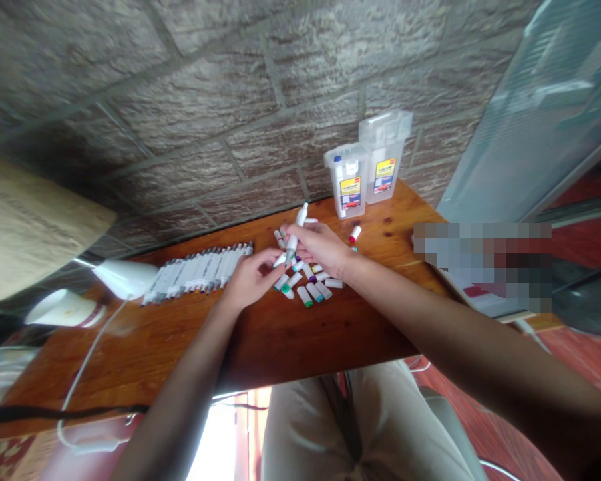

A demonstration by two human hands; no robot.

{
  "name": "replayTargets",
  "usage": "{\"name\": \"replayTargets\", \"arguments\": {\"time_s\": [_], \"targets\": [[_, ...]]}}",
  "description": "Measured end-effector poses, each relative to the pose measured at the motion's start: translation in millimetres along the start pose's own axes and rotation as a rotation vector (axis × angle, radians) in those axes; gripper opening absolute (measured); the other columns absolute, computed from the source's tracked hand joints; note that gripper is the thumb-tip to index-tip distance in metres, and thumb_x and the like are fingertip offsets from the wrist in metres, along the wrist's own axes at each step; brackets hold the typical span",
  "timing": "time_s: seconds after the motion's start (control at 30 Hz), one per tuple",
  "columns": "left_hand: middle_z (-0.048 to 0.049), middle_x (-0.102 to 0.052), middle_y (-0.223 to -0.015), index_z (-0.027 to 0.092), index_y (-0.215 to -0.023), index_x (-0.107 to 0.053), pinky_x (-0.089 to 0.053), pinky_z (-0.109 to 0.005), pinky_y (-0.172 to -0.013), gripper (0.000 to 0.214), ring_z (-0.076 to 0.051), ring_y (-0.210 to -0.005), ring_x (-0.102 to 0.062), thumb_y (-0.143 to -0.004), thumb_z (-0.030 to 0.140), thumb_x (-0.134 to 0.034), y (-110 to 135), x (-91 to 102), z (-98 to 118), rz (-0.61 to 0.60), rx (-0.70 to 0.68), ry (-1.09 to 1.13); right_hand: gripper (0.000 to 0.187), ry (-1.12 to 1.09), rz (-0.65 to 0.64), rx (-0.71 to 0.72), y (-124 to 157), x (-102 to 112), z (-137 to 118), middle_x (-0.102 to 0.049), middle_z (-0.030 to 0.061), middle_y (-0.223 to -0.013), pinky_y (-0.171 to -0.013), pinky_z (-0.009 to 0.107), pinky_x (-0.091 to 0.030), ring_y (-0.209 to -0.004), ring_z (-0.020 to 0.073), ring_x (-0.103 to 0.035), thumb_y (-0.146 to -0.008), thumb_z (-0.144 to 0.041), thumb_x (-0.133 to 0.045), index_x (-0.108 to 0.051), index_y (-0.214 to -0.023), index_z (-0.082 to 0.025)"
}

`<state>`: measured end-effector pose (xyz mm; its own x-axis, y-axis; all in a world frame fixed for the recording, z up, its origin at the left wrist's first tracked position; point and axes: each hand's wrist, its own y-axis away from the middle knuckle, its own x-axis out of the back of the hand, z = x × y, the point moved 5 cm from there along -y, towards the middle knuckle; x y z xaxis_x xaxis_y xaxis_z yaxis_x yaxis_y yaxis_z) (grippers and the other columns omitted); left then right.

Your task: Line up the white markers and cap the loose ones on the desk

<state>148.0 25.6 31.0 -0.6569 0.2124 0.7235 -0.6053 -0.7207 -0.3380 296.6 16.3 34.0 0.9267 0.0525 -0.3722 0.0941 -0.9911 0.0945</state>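
Note:
My right hand [320, 248] is closed around a white marker [297, 231] that stands nearly upright, tip end down. My left hand [253, 275] is pinched on a small white cap [279, 261] just below that marker's lower end. Beneath both hands lie several loose marker caps [311, 291] with green, purple and teal ends on the wooden table [300, 334]. A row of several white markers [200, 272] lies side by side to the left of my left hand.
Two clear plastic marker cases [368, 172] with yellow labels stand at the back against the stone wall. A red-ended cap [354, 234] lies near them. A white lamp head [125, 277] and white cable [85, 374] are at the left. Papers lie at the right edge.

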Motion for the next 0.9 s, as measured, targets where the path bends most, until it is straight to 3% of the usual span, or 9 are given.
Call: {"name": "replayTargets", "arguments": {"time_s": [0.9], "targets": [[-0.0010,-0.074,-0.080,0.017,-0.101,-0.068,-0.050,-0.021,-0.065,0.022,-0.013,-0.067,-0.065,-0.088,0.034,-0.064,-0.5,1.1,-0.2,0.018,-0.015,-0.024,0.024,0.014,0.015,-0.003,0.1,1.2,-1.4,-0.045,-0.0068,-0.049,-0.039,0.018,-0.031,-0.039,0.0052,-0.034,-0.085,-0.032,-0.061,-0.054,-0.067,-0.017]]}}
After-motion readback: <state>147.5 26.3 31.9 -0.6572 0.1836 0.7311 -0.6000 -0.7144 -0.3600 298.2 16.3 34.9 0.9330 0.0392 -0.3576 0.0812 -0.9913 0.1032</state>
